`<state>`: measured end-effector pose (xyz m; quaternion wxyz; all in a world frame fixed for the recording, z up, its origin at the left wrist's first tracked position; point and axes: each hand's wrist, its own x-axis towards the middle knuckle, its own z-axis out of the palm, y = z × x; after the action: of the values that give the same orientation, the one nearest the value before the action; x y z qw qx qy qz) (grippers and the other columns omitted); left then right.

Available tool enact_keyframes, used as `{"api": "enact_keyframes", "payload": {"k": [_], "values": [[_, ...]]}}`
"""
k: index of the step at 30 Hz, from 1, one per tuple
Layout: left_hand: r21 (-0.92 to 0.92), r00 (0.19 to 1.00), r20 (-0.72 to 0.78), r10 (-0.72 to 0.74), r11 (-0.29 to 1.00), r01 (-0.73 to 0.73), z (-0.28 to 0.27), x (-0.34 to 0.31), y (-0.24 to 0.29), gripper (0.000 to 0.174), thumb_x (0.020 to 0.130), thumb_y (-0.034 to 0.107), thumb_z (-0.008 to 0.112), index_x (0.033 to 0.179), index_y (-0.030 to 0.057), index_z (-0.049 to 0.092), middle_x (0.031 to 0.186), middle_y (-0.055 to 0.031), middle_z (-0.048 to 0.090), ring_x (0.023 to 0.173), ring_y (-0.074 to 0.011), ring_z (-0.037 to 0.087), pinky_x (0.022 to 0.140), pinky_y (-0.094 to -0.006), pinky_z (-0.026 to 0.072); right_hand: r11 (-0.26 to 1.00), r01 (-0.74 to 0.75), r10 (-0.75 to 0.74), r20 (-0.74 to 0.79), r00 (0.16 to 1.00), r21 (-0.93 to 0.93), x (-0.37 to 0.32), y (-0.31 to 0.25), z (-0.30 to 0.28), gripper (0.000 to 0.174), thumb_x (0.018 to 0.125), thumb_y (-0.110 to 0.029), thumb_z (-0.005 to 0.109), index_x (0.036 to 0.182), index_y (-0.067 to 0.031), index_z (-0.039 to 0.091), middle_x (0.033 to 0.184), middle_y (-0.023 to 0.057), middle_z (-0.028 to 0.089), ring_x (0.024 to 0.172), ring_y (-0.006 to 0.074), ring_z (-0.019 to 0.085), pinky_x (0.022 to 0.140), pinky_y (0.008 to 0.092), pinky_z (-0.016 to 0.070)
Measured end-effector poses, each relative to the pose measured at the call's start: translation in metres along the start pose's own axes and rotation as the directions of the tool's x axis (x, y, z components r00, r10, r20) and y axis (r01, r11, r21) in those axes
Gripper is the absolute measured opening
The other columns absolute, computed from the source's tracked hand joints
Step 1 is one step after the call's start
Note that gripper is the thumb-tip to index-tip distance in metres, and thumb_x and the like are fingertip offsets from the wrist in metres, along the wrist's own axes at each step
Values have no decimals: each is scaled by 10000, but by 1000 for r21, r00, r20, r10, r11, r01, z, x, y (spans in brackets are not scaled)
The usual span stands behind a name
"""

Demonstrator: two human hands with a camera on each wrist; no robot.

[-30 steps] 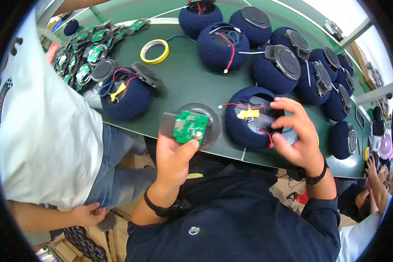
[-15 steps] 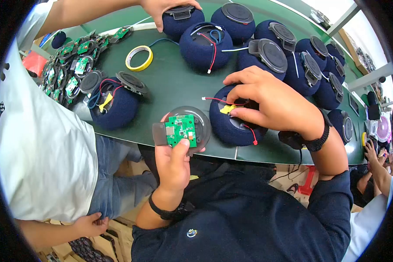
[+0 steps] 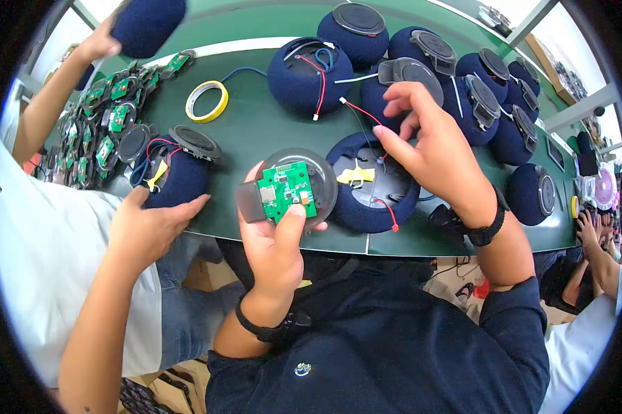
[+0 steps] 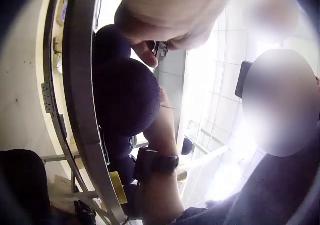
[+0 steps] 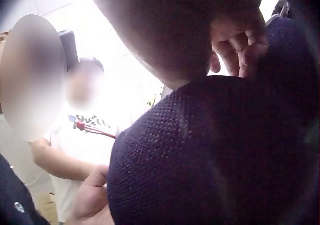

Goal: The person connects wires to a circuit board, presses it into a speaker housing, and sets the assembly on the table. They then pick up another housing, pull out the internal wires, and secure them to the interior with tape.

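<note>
In the head view my left hand [image 3: 273, 252] grips a round dark plastic cover [image 3: 323, 181] with a green circuit board [image 3: 283, 196] on it, thumb on the board's lower edge. Just right of it, a navy fabric-covered ball-shaped housing [image 3: 345, 210] sits with its opening up, showing a strip of yellow tape [image 3: 356, 175] and a short red lead [image 3: 387, 215]. Above that opening my right hand [image 3: 432, 134] pinches a thin red-and-black wire [image 3: 363, 113] near the thumb tip. Its white plug points up and left. The right wrist view is mostly filled by the housing's navy fabric [image 5: 165, 150].
Several navy housings [image 3: 311, 86] with dark covers crowd the green table's [image 3: 256, 131] back and right. At left are a yellow tape roll [image 3: 207, 102], a pile of circuit-board covers [image 3: 118, 90] and another wired housing [image 3: 183, 183]. Another person's hand [image 3: 149, 231] touches that housing.
My right hand went into the housing's opening, then rose with the red-and-black wire. My left hand still holds the cover. The neighbouring person lifted a navy housing from the back to the upper left.
</note>
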<state>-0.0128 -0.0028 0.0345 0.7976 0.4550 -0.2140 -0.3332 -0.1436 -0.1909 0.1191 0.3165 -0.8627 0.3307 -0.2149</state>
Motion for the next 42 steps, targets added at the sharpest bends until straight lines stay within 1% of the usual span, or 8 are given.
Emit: {"api": "enact_keyframes", "payload": {"k": [3, 14, 19, 20, 21, 25, 27, 42], "values": [[19, 999, -21, 45, 999, -45, 11, 6, 1, 744, 951, 56, 625, 1590, 57, 244, 1267, -144, 620, 982, -214, 695, 626, -303, 614, 824, 514, -531, -11, 847, -240, 3, 22, 7, 136, 841, -55, 724, 971, -58, 681, 1045, 103, 642, 975, 278, 647, 858, 382, 527], [33, 998, 54, 45, 998, -47, 15, 24, 1, 748, 942, 26, 698, 1558, 54, 274, 1188, -98, 627, 916, -120, 654, 588, -222, 536, 628, 766, -756, 342, 558, 138, -24, 28, -23, 224, 831, -155, 792, 1044, -99, 746, 1106, 45, 686, 1023, 301, 622, 867, 417, 515], [72, 997, 35, 64, 995, -66, 21, 22, 3, 758, 915, -17, 705, 1543, 35, 285, 1265, -106, 587, 1078, -159, 636, 899, -307, 557, 713, 667, -699, 138, 702, 216, -29, 30, 6, 182, 874, -149, 791, 1045, -101, 749, 971, 49, 731, 919, 262, 666, 809, 399, 511], [181, 989, 35, 142, 973, -146, 23, 23, 2, 723, 930, 73, 678, 1543, 35, 297, 1155, -95, 637, 861, -124, 640, 607, -243, 509, 820, 536, -562, 100, 821, 202, -32, 23, 8, 193, 871, -144, 792, 1051, -92, 747, 940, 57, 737, 881, 263, 671, 793, 391, 506], [190, 990, 43, 137, 971, -143, 23, 23, 2, 723, 930, 73, 678, 1543, 35, 297, 1155, -95, 637, 861, -124, 640, 607, -243, 509, 902, 386, -404, 59, 913, 195, -34, 17, 10, 203, 867, -139, 793, 1056, -83, 746, 908, 65, 744, 842, 264, 676, 776, 382, 501], [233, 978, 75, 195, 950, -207, 24, 20, 8, 754, 926, 84, 687, 1559, 42, 281, 1164, -91, 631, 875, -118, 632, 629, -238, 510, 916, 379, -391, 90, 916, 131, -33, 6, 12, 149, 891, -177, 759, 997, -73, 744, 890, 75, 739, 801, 279, 661, 738, 401, 479], [172, 984, 133, 118, 975, -141, 22, 16, 13, 810, 907, -58, 678, 1575, 35, 229, 1284, -129, 572, 1103, -179, 636, 957, -325, 533, 906, 395, -407, 62, 911, 151, -32, 4, 16, 142, 895, -187, 752, 980, -73, 742, 884, 75, 735, 804, 281, 658, 740, 404, 476], [178, 970, 205, 131, 969, -169, 29, 14, 17, 822, 916, -53, 674, 1591, 25, 212, 1291, -138, 586, 1104, -185, 643, 954, -324, 537, 926, 346, -348, -13, 937, 153, -45, 0, 21, 97, 875, -155, 746, 923, -90, 691, 879, 35, 682, 883, 250, 620, 808, 382, 430]]}}
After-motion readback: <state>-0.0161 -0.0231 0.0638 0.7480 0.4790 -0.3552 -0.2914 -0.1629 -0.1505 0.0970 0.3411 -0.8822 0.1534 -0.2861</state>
